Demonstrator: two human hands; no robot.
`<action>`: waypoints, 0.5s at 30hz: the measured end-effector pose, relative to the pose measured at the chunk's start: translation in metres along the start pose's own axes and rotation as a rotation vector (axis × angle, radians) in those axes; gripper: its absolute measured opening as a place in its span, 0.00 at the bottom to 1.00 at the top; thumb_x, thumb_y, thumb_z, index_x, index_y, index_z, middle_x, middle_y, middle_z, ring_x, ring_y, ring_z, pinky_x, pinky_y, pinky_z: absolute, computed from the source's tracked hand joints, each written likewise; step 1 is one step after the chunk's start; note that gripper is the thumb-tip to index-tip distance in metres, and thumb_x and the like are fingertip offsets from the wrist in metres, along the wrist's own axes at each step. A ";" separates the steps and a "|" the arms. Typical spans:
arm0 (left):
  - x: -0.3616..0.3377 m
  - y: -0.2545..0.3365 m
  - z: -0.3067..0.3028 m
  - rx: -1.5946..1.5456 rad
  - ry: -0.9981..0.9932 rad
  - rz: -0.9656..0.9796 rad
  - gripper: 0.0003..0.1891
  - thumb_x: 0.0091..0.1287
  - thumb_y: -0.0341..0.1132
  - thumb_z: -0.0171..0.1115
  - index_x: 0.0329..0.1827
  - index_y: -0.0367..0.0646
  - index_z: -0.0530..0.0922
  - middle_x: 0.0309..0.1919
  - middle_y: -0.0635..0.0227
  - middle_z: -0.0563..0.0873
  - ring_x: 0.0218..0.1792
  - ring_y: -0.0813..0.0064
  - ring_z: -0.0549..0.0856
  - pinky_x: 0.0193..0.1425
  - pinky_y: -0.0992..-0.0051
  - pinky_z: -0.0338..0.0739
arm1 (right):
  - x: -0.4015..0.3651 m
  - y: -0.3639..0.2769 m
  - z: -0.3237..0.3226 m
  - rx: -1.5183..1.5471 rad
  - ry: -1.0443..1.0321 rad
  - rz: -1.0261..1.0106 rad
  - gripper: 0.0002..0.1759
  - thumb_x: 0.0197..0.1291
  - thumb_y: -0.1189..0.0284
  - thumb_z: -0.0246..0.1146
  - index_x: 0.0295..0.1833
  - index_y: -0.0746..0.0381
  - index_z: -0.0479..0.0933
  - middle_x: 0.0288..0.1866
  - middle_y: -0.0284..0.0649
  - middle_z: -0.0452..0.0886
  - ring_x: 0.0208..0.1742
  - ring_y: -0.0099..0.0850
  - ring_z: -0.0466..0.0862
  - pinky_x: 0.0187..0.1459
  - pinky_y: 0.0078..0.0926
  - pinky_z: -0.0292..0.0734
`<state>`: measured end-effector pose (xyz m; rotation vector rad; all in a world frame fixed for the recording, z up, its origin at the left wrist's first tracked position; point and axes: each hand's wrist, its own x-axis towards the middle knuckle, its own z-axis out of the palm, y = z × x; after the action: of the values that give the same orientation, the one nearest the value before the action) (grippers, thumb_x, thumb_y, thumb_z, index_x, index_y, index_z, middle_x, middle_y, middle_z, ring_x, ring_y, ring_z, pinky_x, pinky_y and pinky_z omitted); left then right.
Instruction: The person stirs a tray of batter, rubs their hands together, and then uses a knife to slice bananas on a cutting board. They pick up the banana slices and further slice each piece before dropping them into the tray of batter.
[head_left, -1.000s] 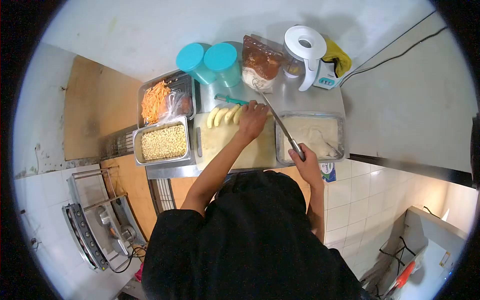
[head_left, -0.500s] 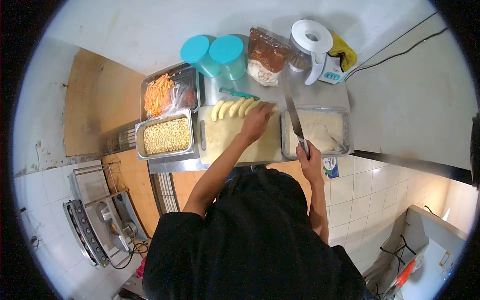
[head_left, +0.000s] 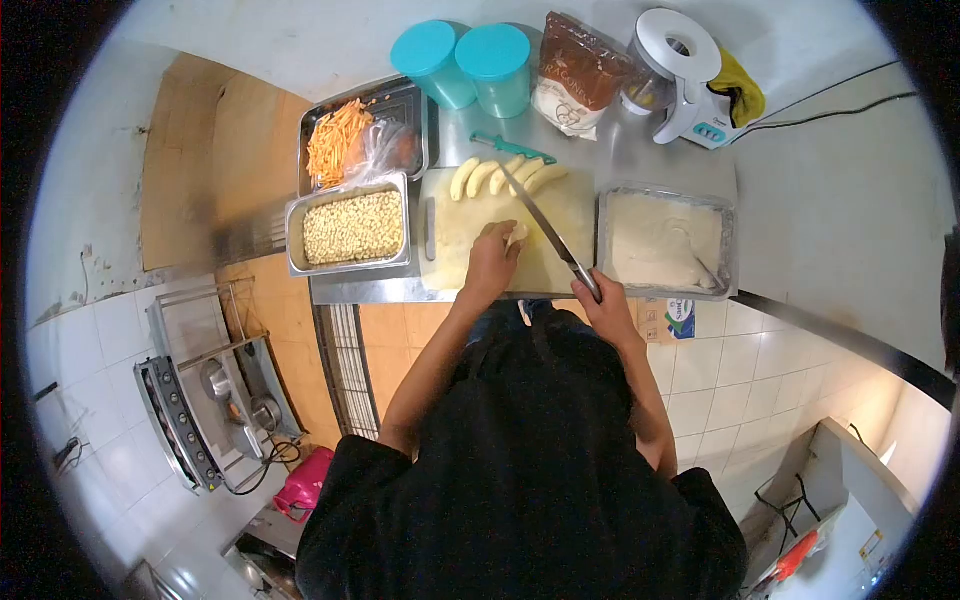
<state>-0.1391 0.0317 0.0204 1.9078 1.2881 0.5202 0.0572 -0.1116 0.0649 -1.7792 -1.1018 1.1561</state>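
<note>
My right hand [head_left: 608, 308] is wrapped round the handle of a long kitchen knife [head_left: 545, 226], its blade pointing up and left over the cutting board [head_left: 455, 235]. My left hand [head_left: 490, 262] is closed on a pale peeled banana [head_left: 517, 235] low on the board, just left of the blade; the fingers hide part of it. Along the board's far edge lie several peeled bananas [head_left: 481, 178], and the knife's tip overlaps them in view. Behind them rests a teal-handled tool [head_left: 512, 148], perhaps a peeler or small knife.
Left of the board stand a metal pan of pale kernels [head_left: 405, 245] and a dark tray [head_left: 425, 130] with orange strips and a plastic bag. A tray of pale batter [head_left: 735, 240] sits on the right. Teal-lidded containers [head_left: 495, 90], a brown bag [head_left: 580, 75] and a blender [head_left: 670, 60] line the wall.
My left hand has come from the banana row toward the board's near side with a banana. The knife has swung left from beside the batter tray to above the board. The view has shifted.
</note>
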 end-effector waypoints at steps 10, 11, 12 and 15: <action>-0.013 0.012 -0.007 0.161 0.036 -0.049 0.16 0.68 0.37 0.67 0.57 0.44 0.82 0.51 0.57 0.85 0.45 0.54 0.88 0.50 0.59 0.82 | -0.004 0.013 0.007 -0.211 -0.032 0.027 0.22 0.71 0.55 0.62 0.44 0.67 0.78 0.34 0.58 0.82 0.37 0.58 0.82 0.41 0.49 0.75; -0.012 0.010 -0.006 0.163 0.031 -0.050 0.16 0.68 0.37 0.67 0.57 0.44 0.82 0.51 0.57 0.85 0.45 0.54 0.88 0.50 0.59 0.82 | -0.004 0.015 0.008 -0.208 -0.032 0.031 0.22 0.71 0.55 0.62 0.44 0.67 0.78 0.34 0.58 0.82 0.37 0.58 0.82 0.41 0.49 0.75; -0.011 0.011 -0.006 0.163 0.024 -0.093 0.17 0.67 0.38 0.67 0.57 0.45 0.82 0.51 0.58 0.86 0.44 0.55 0.88 0.49 0.60 0.82 | -0.003 0.016 0.008 -0.223 -0.044 0.012 0.21 0.71 0.56 0.62 0.46 0.67 0.78 0.35 0.59 0.82 0.40 0.60 0.82 0.42 0.52 0.75; -0.008 0.013 -0.006 0.172 0.029 -0.142 0.19 0.65 0.41 0.69 0.57 0.46 0.82 0.51 0.60 0.86 0.43 0.56 0.89 0.47 0.60 0.83 | -0.005 0.019 0.014 -0.245 -0.045 -0.044 0.19 0.72 0.58 0.61 0.48 0.67 0.76 0.37 0.61 0.83 0.43 0.62 0.83 0.44 0.55 0.76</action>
<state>-0.1387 0.0242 0.0352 1.9355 1.5163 0.3754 0.0477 -0.1211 0.0451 -1.9105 -1.3513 1.0770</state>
